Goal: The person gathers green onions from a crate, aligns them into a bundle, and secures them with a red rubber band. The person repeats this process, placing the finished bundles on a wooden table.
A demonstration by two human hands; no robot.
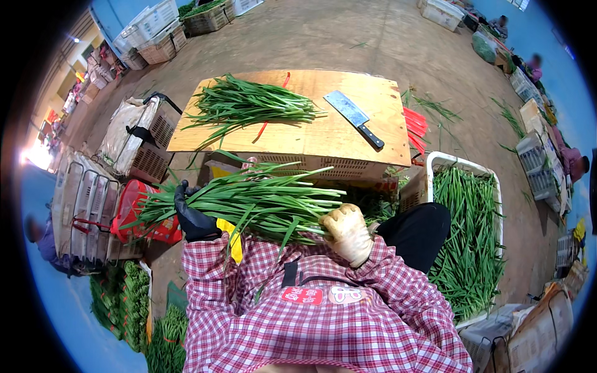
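Note:
A loose bunch of garlic chives (261,198) lies across my lap in front of my checked apron. My left hand (193,212), in a black glove, cradles its leafy end. At the pale stem ends, my right hand (347,231) in a cream work glove is closed around some stalks; its fingertips are hidden. Beyond them is a wooden board (289,144) on a plastic crate. A second pile of chives (252,102) rests there over a red tie strip (261,132). To its right lies a cleaver (350,112) with a black handle (371,136).
At my right stands a white crate (499,205) full of green chives (464,233). Red strips (415,126) hang by the board's right edge. A red basket (128,205) and stacked crates (88,205) stand left. Tied bundles (133,298) lie lower left. Other people work along the walls.

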